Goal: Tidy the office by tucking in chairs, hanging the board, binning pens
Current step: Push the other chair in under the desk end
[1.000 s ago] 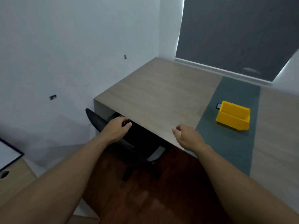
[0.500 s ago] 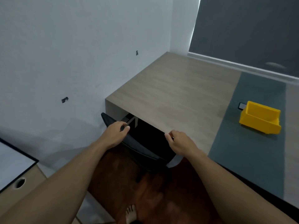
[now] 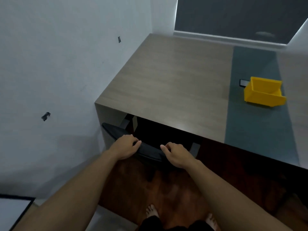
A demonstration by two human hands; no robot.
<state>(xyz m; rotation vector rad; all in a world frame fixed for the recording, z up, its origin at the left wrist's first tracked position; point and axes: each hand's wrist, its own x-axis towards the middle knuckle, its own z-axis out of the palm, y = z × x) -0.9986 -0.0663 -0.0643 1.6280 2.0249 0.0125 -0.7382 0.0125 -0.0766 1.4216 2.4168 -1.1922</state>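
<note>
Both my hands sit on the top edge of the black chair (image 3: pixel 150 150) backrest, a curved, smooth, matte band. My left hand (image 3: pixel 125 148) curls over it, fingers wrapped down the far side; my right hand (image 3: pixel 177 155) grips the same edge just beside it, thumb stretched toward the left hand and fingers folded over the rim. The chair stands at 12 o'clock from me, its seat already under the bench (image 3: pixel 166 80) and its backrest close to the front edge.

The bench top is a flat slab of pale, matte wood-grain laminate with a square corner and a solid side panel. A dull teal strip (image 3: pixel 253 124) runs across it at 2 o'clock. On that strip stands a glossy yellow plastic bin (image 3: pixel 264 93), open-topped with sloped walls; a small dark-framed rectangle (image 3: pixel 243 83) lies touching its far left side.

The wall (image 3: pixel 58 64) at 10 o'clock is plain white, with two small black fittings (image 3: pixel 45 116) fixed to it. A dark roller blind (image 3: pixel 241 15) fills the window at 1 o'clock. The floor (image 3: pixel 166 189) is reddish-brown wood, and my bare feet (image 3: pixel 152 212) show at 6 o'clock. A white board (image 3: pixel 13 212) with a black frame lies at 8 o'clock.
</note>
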